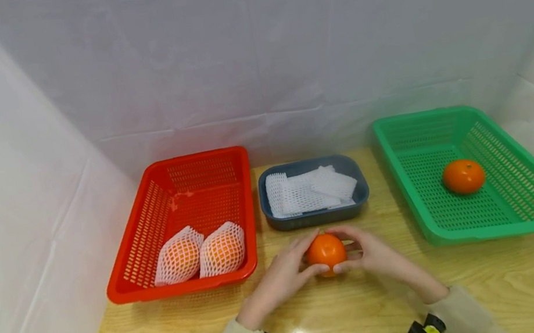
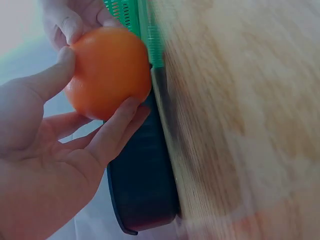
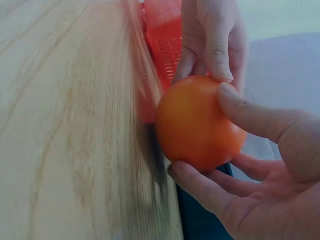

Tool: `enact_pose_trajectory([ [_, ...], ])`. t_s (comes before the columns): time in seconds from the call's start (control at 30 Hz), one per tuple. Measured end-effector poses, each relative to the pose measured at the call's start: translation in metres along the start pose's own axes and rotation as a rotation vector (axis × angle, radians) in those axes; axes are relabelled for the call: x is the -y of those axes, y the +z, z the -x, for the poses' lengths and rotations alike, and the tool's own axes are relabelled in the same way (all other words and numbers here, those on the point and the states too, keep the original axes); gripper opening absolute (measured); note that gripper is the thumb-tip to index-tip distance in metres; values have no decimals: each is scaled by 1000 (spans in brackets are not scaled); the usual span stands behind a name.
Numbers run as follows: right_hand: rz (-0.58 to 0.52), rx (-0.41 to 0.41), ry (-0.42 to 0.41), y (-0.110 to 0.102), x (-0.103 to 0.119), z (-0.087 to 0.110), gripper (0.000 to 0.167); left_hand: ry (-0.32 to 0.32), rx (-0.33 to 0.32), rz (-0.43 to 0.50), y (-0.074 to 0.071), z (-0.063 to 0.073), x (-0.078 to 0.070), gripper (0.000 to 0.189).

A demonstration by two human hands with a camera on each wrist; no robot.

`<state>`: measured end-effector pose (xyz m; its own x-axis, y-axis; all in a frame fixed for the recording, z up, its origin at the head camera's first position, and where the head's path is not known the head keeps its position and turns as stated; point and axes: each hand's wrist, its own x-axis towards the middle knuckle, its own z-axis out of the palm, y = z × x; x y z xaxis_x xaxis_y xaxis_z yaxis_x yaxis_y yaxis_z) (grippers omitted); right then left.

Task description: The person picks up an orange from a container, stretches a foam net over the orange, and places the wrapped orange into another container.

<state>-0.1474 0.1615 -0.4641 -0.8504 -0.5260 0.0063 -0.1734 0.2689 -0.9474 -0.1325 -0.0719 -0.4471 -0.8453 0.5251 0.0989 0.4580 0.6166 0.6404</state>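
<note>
In the head view, an orange (image 1: 326,253) is held between both hands over the table, just in front of the dark blue tray. My left hand (image 1: 285,272) grips its left side, thumb toward me and fingers behind. From the other side my right hand (image 1: 379,257) holds it with thumb and fingers curled round. The left wrist view shows the smooth, bare peel of the orange (image 2: 107,72) against the left thumb and fingertips. In the right wrist view, the right thumb and fingers clasp the orange (image 3: 197,125), with the left hand (image 3: 220,35) beyond it.
White foam net sleeves (image 1: 308,190) lie in the dark blue tray (image 1: 318,218) at the back. To the left, a red basket (image 1: 186,288) contains two net-wrapped oranges (image 1: 221,250). A green basket (image 1: 511,229) at right contains one bare orange (image 1: 464,176). White sheeting (image 1: 247,46) stands behind.
</note>
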Motion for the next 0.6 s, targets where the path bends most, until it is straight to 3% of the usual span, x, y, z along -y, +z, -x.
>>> enact_pose_trajectory([
  [0.27,49,53,7,-1,-2,1,72,-40,19,11,2,2,2,68],
  [0.6,18,102,-3,-2,-1,3,73,-30,18,40,2,2,3,69],
])
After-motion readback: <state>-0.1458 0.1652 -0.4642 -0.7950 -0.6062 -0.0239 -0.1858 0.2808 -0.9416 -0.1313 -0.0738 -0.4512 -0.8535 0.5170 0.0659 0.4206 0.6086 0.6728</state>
